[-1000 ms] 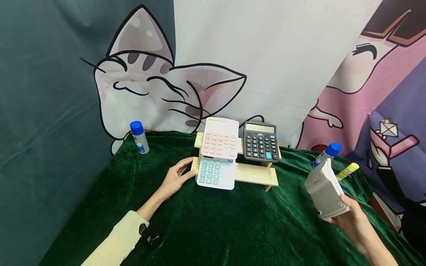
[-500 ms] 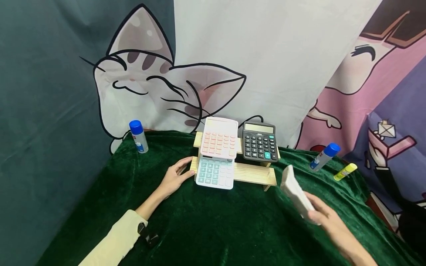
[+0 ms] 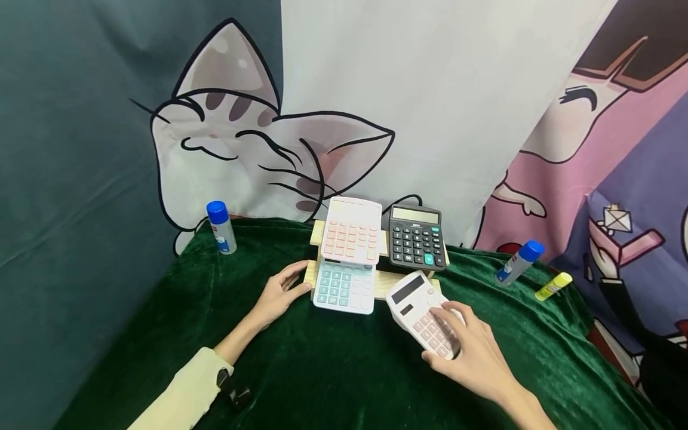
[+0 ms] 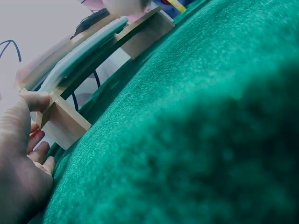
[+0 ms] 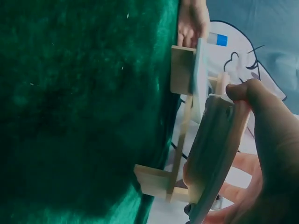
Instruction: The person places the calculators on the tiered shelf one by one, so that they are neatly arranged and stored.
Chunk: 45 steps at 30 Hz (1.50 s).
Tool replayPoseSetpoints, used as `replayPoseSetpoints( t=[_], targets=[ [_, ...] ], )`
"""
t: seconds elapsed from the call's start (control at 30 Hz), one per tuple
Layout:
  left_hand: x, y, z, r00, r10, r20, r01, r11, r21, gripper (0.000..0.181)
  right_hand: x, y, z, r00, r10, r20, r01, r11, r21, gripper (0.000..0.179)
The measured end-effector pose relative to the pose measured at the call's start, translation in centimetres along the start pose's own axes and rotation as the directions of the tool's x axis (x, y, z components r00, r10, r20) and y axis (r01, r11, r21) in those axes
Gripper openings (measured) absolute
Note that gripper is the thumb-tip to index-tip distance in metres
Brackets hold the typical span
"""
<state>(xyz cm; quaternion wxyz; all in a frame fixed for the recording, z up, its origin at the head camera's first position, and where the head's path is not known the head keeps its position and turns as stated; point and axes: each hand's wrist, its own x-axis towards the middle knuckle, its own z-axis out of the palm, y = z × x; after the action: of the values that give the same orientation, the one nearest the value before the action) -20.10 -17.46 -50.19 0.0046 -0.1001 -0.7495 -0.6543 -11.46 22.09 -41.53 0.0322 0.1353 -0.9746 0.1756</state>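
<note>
A two-tier wooden stand (image 3: 383,285) sits on green cloth. My left hand (image 3: 274,300) grips the left end of its lower shelf; in the left wrist view the thumb (image 4: 35,99) lies on the shelf's end. My right hand (image 3: 473,352) holds a white calculator with pale pink keys (image 3: 424,322) by its edges, tilted before the lower shelf's right part. In the right wrist view the calculator (image 5: 215,149) is seen edge-on, thumb on one edge, fingers on the other. A pink-keyed calculator (image 3: 352,230) and a black calculator (image 3: 416,236) rest on the upper tier, a teal-keyed calculator (image 3: 344,289) on the lower.
A blue-capped bottle (image 3: 222,228) stands at the back left. On the right are another blue-capped bottle (image 3: 518,263), tilted, and a yellow-green stick (image 3: 553,286). A cartoon-printed curtain (image 3: 441,107) hangs close behind the stand.
My right hand has brought the white calculator leftward from the right side to the stand and turned its keys into view. My left hand has stayed at the stand's left end.
</note>
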Motion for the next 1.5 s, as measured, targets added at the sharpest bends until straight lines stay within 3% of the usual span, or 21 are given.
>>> replayPoseSetpoints(
  t=[0.33,0.67,0.8,0.97,1.5],
  targets=[
    [0.1,-0.1,0.2,1.000,-0.011,-0.002,0.011,1.000,0.003,0.054,3.0,-0.6,2.4,0.991,0.023,-0.129,-0.026,0.999,-0.022,0.071],
    [0.3,-0.1,-0.1,1.000,0.006,0.000,-0.006,1.000,0.006,0.054,4.4,-3.4,3.8,0.984,0.128,-0.121,-0.144,0.979,-0.141,0.102],
    [0.3,-0.1,-0.1,1.000,-0.005,0.005,0.005,1.000,-0.006,0.054,4.3,-4.0,3.8,0.988,0.118,-0.098,-0.135,0.972,-0.193,0.107],
    [0.3,-0.1,0.0,1.000,-0.012,0.002,0.012,1.000,-0.018,0.053,4.0,-4.2,3.5,0.995,0.079,-0.054,-0.089,0.973,-0.214,0.101],
    [0.4,0.0,-0.3,1.000,-0.007,0.018,0.007,1.000,-0.013,0.054,5.6,-4.3,4.6,0.990,0.080,-0.112,-0.092,0.991,-0.100,0.100]
  ],
)
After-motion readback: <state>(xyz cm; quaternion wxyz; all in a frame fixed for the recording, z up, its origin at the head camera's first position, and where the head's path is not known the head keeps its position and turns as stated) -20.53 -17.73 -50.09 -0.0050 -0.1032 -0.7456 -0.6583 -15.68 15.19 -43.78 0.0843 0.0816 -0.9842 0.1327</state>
